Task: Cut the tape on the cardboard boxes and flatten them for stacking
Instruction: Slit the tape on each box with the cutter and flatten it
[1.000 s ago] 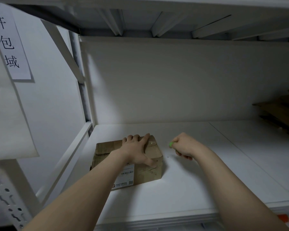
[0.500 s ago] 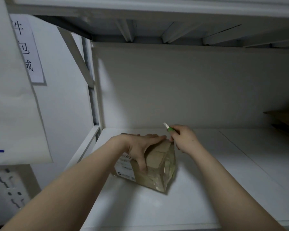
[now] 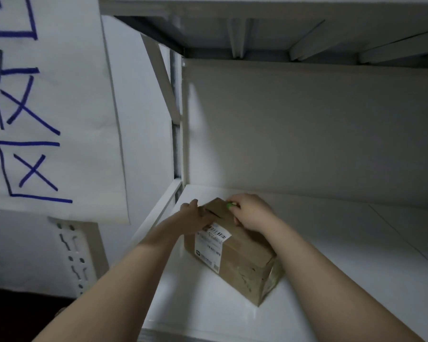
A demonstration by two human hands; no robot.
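One box, one cutter, two hands on one shelf.

There is a single cardboard box (image 3: 242,262), and it carries one white shipping label (image 3: 209,245). Two hands are in view, the left hand (image 3: 194,215) and the right hand (image 3: 251,213), each on a bare forearm. One green cutter (image 3: 230,205) shows, with only its green end visible. The shelf (image 3: 331,255) under the box is made of two white boards that meet at one seam on the right. At least three ribs can be counted under the shelf above. On the left are one paper sign (image 3: 59,107) with three blue handwritten characters, the top one cut off, one perforated upright post (image 3: 82,257), and one diagonal brace (image 3: 162,80).
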